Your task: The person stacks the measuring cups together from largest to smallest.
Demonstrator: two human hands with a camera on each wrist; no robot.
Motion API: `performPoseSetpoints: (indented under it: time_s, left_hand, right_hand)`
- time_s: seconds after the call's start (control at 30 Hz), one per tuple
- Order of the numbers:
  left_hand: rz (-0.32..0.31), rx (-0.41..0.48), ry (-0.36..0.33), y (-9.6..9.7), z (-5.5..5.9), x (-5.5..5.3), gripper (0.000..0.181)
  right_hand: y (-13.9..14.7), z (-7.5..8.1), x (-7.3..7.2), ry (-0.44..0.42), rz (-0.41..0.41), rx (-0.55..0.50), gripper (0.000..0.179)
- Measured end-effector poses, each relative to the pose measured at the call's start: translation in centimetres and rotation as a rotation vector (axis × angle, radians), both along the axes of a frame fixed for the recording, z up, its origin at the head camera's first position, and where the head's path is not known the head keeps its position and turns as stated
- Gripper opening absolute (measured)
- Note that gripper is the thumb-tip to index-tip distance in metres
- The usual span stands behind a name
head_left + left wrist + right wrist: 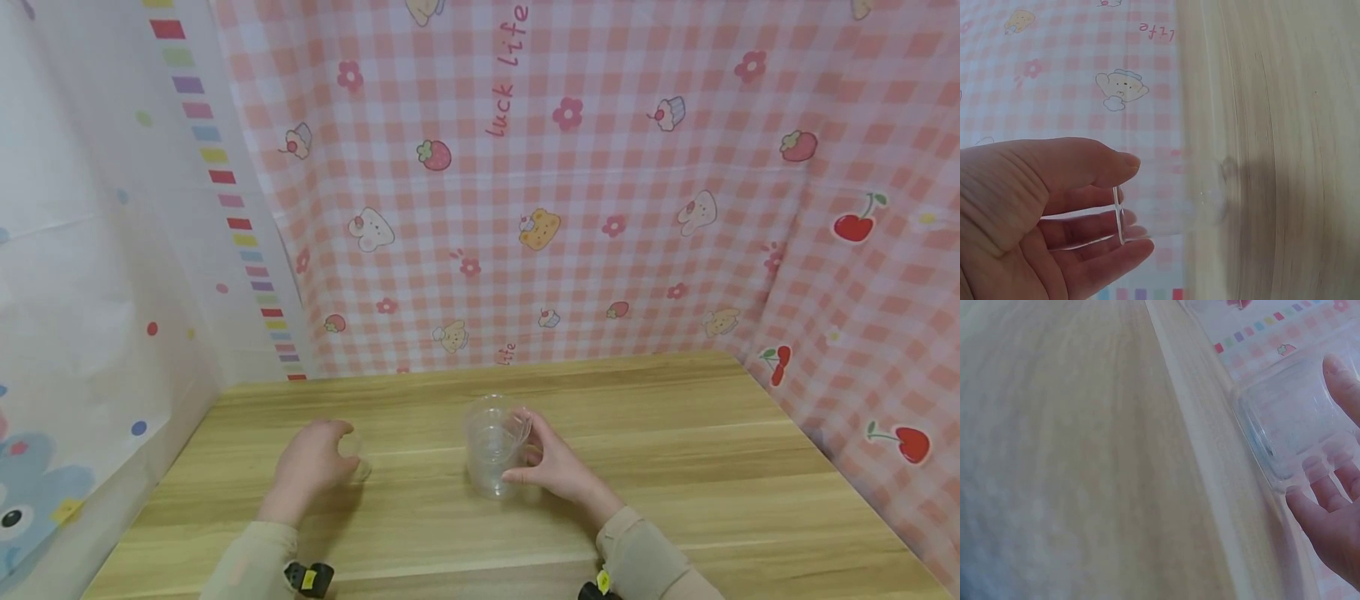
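On the left, my left hand [315, 460] holds a small clear cup [362, 472] low over the table. In the left wrist view, the thumb and fingers pinch the cup's rim [1119, 215], and its see-through body [1200, 200] stretches away toward the wood. Near the table's middle stands a larger clear plastic cup [483, 458], upright, with what looks like another clear cup inside it. My right hand [558, 467] grips its right side, thumb in front and fingers behind. In the right wrist view, the thumb and fingers flank the clear wall [1279, 419].
The wood-grain table [712, 475] extends around both hands. A pink checked cloth [480, 192] hangs along the back and right edges. A white dotted cloth [112, 275] hangs at the left.
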State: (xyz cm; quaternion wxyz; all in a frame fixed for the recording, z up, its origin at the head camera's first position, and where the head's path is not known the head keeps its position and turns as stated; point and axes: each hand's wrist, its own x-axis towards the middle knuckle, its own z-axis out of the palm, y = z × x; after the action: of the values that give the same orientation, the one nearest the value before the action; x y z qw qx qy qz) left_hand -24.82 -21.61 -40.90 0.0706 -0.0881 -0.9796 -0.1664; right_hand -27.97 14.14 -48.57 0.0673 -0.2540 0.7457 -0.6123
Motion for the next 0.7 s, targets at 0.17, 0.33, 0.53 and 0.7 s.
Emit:
performPoseSetpoints:
  time_s: [0.17,0.33,0.53,0.7]
  left_hand:
    - [-0.033,0.017,0.035,0.2,-0.1,-0.1,0.042]
    - [-0.057,0.034,0.06,0.5,-0.2,-0.1,0.04]
    - [-0.07,0.064,0.069,0.9,-0.1,0.1,0.04]
    - [-0.085,0.085,0.079,1.5,0.0,0.2,0.04]
  right_hand:
    - [0.0,0.0,0.0,-0.001,-0.002,-0.002,0.088]
    - [0.0,0.1,0.1,-0.004,-0.003,0.002,0.089]
    - [0.1,0.1,0.2,0.014,0.005,0.001,0.091]
    - [0.1,0.0,0.1,-0.006,0.006,-0.015,0.092]
